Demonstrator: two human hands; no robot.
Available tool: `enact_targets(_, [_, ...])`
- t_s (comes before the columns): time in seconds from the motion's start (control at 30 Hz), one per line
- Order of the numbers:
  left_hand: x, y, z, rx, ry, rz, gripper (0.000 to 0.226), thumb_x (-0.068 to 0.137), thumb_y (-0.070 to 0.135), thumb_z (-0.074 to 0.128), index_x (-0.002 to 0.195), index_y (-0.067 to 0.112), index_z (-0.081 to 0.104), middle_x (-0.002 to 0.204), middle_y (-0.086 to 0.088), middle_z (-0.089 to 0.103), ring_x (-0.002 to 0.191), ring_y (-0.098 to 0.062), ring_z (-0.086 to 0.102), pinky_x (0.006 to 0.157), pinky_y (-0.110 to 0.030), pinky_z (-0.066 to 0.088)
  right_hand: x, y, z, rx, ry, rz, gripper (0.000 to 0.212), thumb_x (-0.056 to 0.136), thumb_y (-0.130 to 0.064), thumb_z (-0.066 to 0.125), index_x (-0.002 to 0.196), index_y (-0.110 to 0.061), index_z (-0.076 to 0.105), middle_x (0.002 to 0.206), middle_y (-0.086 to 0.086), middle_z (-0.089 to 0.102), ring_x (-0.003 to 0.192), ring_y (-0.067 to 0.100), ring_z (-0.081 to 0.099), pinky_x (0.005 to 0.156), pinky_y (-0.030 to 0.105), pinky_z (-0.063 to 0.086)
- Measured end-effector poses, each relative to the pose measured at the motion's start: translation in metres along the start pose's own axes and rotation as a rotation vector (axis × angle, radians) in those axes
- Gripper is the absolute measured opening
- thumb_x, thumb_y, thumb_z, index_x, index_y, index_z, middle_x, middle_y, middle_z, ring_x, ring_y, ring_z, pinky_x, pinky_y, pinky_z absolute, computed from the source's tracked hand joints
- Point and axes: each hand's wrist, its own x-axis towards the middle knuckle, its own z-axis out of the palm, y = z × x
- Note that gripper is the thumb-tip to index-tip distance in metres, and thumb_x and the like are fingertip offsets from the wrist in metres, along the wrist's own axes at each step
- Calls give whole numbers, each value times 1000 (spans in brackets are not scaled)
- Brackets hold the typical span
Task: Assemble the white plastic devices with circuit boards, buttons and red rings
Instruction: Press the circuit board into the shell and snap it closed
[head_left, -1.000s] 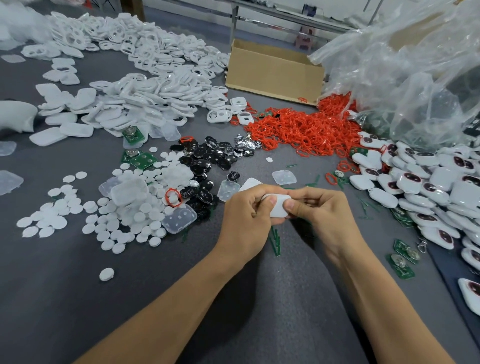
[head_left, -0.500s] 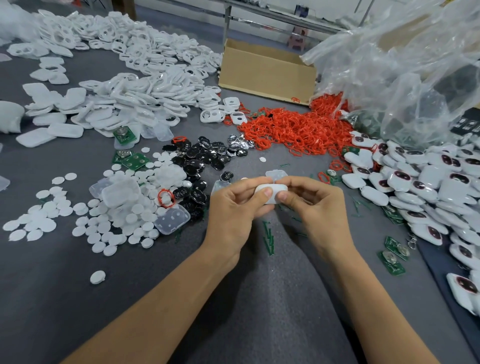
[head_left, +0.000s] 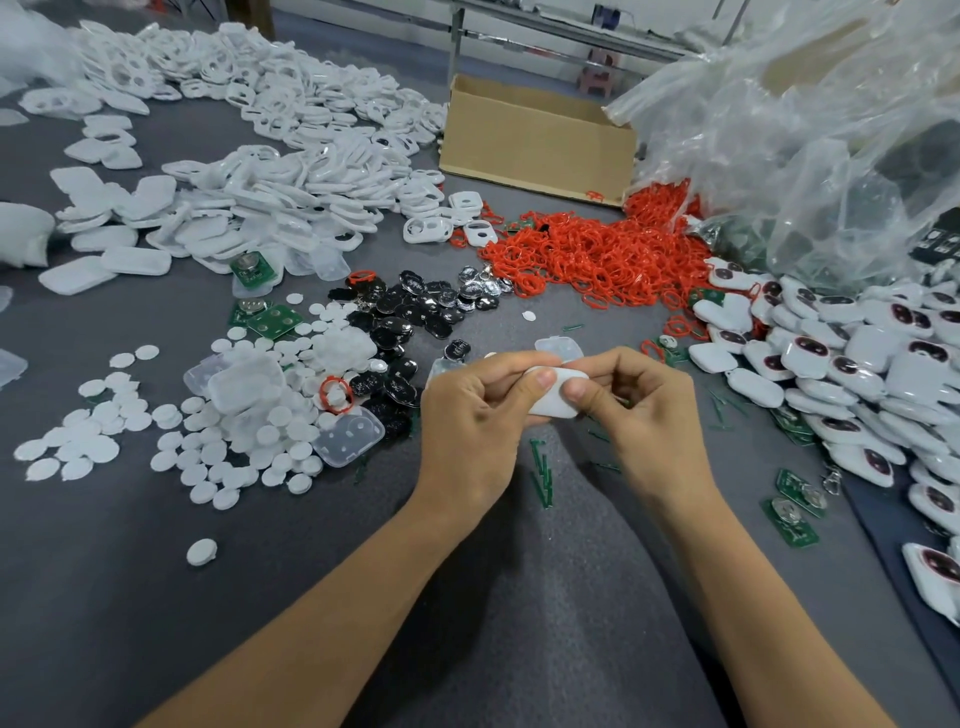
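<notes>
Above the desk (head_left: 156, 597), short of the red rings (head_left: 597, 254): gripping the white plastic device (head_left: 555, 401) between left hand (head_left: 467, 415) and right hand (head_left: 644, 410), fingers (head_left: 511, 362) curled round its ends.

Much of the white device (head_left: 555, 404) behind curled fingers (head_left: 537, 383); finished devices (head_left: 852, 364) partly beyond the right edge
</notes>
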Motion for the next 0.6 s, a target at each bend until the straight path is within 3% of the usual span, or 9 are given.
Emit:
enact_targets(0.2, [5,-3,1,25,-53,-116,28,91,-3,60,115,10,67,94,-4,75,83,-14,73,71,-18,57,2,7,5,15,65,74,11,89,-1,60,88,-9,66,75,4,67,63,13,59,62,25,52])
enact_targets(0.3, [3,-5,1,83,-49,-115,26,92,-2,58,99,20,69,87,-5,74,73,-16,74,65,-18,56,3,9,2,-19,-2,109,9,91,-4,59,97,-6,66,83,8,68,69,15,60,68,29,53])
enact_targets(0.37, [4,-6,0,98,-24,-123,19,93,2,58,97,18,69,83,-11,75,69,-22,74,65,-24,59,3,8,0,-52,-75,115,14,90,-2,60,103,-5,64,86,16,68,72,19,59,70,35,53])
enact_targets(0.43, [4,-8,-1,130,-22,-129,14,93,3,59,101,8,68,81,-15,74,66,-25,73,64,-28,60,3,7,-1,-83,-107,107,15,89,0,61,101,-7,62,79,21,63,67,23,57,66,39,52])
enact_targets(0.53, [4,-8,-1,146,-22,-140,13,93,2,59,102,3,67,77,-15,74,62,-24,72,60,-27,60,2,9,0,-159,-93,75,16,88,0,63,93,-14,59,68,10,54,63,22,51,61,35,43])
enact_targets(0.6, [4,-7,-2,128,-26,-155,12,94,2,58,103,2,66,70,-16,73,58,-23,71,56,-26,59,1,10,2,-174,-82,55,18,88,0,62,91,-17,57,68,12,51,63,22,47,58,34,38])
